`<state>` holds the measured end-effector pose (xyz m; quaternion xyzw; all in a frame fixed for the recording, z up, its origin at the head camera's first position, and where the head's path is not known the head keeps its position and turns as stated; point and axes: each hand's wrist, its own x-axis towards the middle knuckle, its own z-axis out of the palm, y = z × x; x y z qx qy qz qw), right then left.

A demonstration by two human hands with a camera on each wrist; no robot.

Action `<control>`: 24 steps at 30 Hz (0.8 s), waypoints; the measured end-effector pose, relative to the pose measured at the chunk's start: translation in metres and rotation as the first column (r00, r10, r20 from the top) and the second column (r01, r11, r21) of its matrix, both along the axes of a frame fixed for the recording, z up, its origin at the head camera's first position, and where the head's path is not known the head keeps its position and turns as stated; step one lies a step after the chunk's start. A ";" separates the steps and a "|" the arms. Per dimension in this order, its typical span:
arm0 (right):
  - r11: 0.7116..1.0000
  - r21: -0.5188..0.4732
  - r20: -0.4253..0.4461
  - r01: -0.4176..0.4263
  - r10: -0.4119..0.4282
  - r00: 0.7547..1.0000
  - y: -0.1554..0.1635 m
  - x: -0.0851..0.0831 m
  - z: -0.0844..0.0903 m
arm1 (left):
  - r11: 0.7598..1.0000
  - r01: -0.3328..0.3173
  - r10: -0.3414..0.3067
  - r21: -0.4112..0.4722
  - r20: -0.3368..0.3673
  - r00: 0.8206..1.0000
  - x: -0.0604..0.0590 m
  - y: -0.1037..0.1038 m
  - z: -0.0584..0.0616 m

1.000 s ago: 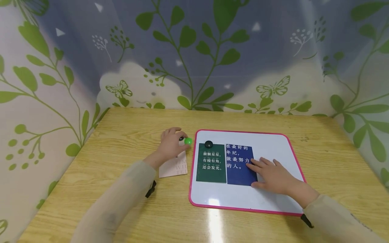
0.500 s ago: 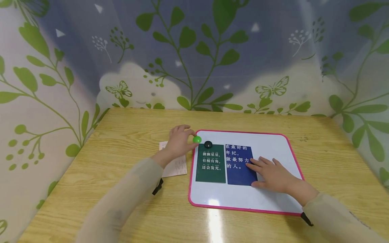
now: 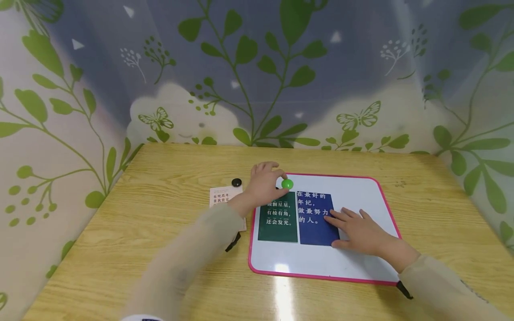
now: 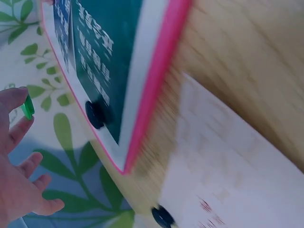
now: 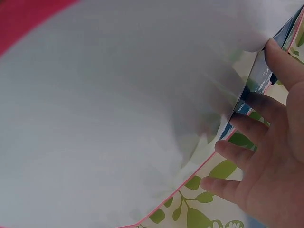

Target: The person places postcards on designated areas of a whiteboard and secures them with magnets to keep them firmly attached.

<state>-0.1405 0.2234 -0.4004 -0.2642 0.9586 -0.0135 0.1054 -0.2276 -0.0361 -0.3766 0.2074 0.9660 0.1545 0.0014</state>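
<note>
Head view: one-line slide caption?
Left hand pinches green magnet above whiteboard; right hand presses blue card.

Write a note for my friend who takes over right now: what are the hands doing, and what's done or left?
Left hand: pinches the green magnet above the whiteboard, near the blue card's top.
Right hand: flat on the blue card, pressing it down.
Done: green card lies on the board; a black magnet sits at its top.
Left: blue card has no magnet yet. The white card and another black magnet wait on the table.
</note>
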 end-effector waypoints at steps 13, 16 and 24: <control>1.000 -0.004 0.005 -0.001 0.001 1.000 0.001 0.000 0.001 | 0.994 -0.003 0.003 -0.111 0.004 1.000 -0.004 0.044 -0.004; 1.000 -0.001 0.005 -0.001 0.001 1.000 0.001 0.000 0.000 | 0.992 -0.003 0.004 -0.123 0.009 1.000 -0.003 0.050 -0.005; 1.000 0.006 0.019 0.005 -0.005 1.000 0.001 0.000 -0.001 | 0.985 0.007 -0.006 -0.173 0.005 1.000 -0.006 0.062 -0.011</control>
